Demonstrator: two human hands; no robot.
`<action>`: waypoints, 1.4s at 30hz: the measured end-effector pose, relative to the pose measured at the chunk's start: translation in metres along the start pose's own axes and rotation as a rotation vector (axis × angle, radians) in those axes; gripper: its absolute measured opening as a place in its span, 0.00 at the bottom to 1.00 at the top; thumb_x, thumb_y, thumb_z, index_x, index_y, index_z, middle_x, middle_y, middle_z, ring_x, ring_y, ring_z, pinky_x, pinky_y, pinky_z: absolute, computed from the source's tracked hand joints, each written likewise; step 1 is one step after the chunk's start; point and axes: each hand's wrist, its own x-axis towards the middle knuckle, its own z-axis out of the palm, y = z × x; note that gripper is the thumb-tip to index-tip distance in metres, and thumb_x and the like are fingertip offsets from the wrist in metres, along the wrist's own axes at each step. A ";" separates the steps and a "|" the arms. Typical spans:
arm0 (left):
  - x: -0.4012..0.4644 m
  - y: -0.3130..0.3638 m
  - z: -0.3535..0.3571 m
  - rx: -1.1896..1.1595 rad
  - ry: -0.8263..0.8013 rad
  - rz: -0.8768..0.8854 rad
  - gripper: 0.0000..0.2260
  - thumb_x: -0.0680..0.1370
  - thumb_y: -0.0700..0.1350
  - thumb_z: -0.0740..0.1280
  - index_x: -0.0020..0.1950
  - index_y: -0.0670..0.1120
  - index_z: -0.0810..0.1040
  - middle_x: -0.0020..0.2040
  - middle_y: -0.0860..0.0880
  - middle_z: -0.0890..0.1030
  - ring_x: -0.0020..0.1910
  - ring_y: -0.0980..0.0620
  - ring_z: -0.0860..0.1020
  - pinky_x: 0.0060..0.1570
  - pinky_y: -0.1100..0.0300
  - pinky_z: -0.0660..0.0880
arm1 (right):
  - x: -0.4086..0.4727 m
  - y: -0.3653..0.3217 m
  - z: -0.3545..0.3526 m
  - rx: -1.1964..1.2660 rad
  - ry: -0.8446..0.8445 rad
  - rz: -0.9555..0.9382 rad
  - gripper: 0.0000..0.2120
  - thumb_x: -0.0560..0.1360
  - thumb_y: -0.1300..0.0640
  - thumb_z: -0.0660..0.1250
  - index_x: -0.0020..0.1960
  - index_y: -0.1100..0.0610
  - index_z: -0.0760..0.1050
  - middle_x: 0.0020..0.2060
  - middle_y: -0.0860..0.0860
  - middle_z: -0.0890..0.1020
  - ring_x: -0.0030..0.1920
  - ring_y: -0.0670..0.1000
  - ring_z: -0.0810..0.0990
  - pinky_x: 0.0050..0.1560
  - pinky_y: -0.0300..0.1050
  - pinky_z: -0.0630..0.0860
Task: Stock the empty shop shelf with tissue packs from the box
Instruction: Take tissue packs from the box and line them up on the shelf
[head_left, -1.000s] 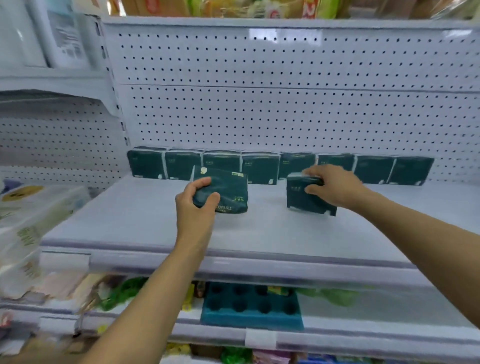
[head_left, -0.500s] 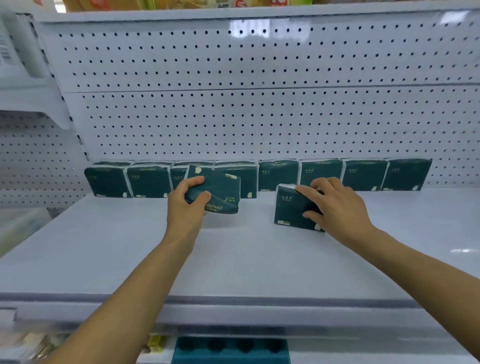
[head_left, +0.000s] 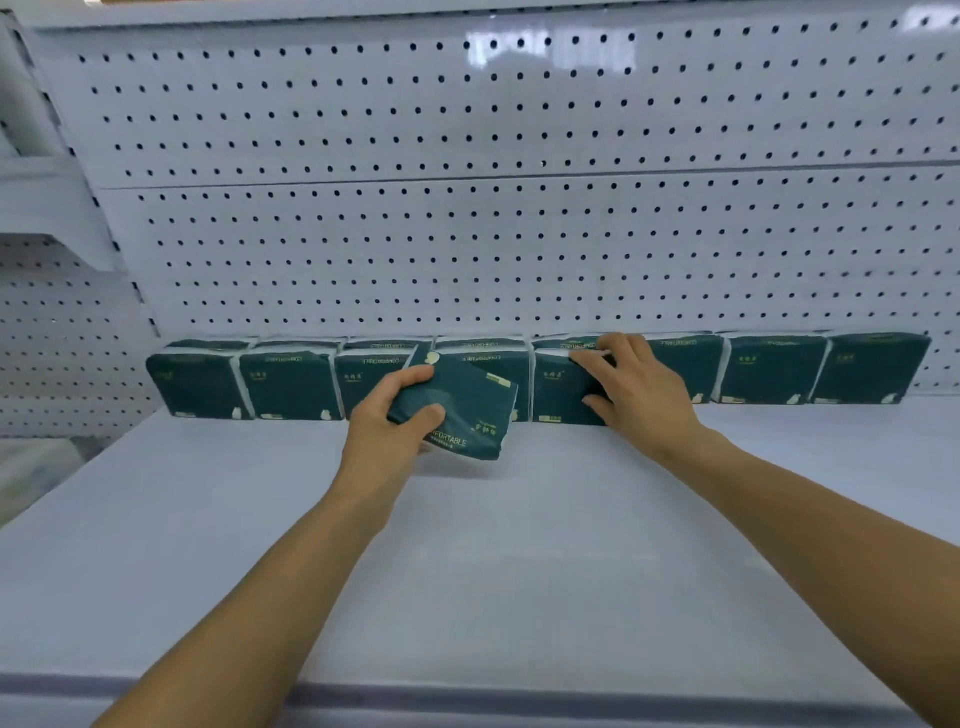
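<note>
— Tissue pack (head_left: 457, 410) in the left hand (head_left: 387, 426): where does it lie, and how is it held?

— It sits tilted in that hand, thumb curled over the near face and fingers wrapped round the far edge. Its long axis runs out to the right of the hand, slanting down toward the shelf (head_left: 519, 545), and it hangs just in front of the row of packs (head_left: 291, 382) standing against the pegboard (head_left: 519, 249).

— And the right hand (head_left: 641, 392)?

— That hand lies to the right of the held pack, near it but apart. Its fingers are bent over the top and front of another pack (head_left: 563, 387), which stands in front of the back row, touching it or nearly so.

— So which relation decides the next move?

— Probably the spot just left of the right hand's pack. The held pack hangs almost directly before it, so the left hand is the nearer one; it would need to turn the pack upright and push forward.

— Any risk?

— The tilted corner could catch a neighbour.
</note>
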 end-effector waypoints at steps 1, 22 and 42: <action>0.000 0.000 0.001 -0.006 -0.012 -0.001 0.19 0.77 0.35 0.69 0.55 0.60 0.80 0.56 0.53 0.79 0.51 0.49 0.81 0.53 0.49 0.81 | 0.003 0.001 0.002 -0.005 0.008 -0.004 0.27 0.64 0.59 0.79 0.61 0.57 0.77 0.54 0.58 0.77 0.54 0.60 0.77 0.28 0.45 0.73; -0.003 0.030 0.090 0.257 -0.361 0.177 0.19 0.75 0.45 0.73 0.62 0.52 0.68 0.56 0.55 0.80 0.53 0.57 0.80 0.54 0.62 0.77 | -0.027 0.008 -0.093 0.814 -0.319 0.314 0.17 0.70 0.54 0.76 0.55 0.47 0.75 0.48 0.41 0.80 0.50 0.45 0.79 0.52 0.51 0.79; 0.082 -0.035 0.138 1.636 -0.202 0.810 0.41 0.80 0.62 0.60 0.79 0.51 0.35 0.81 0.51 0.43 0.80 0.51 0.44 0.74 0.43 0.33 | -0.056 0.096 -0.032 0.658 -0.080 0.875 0.16 0.75 0.55 0.71 0.58 0.55 0.69 0.47 0.48 0.78 0.38 0.43 0.78 0.42 0.40 0.75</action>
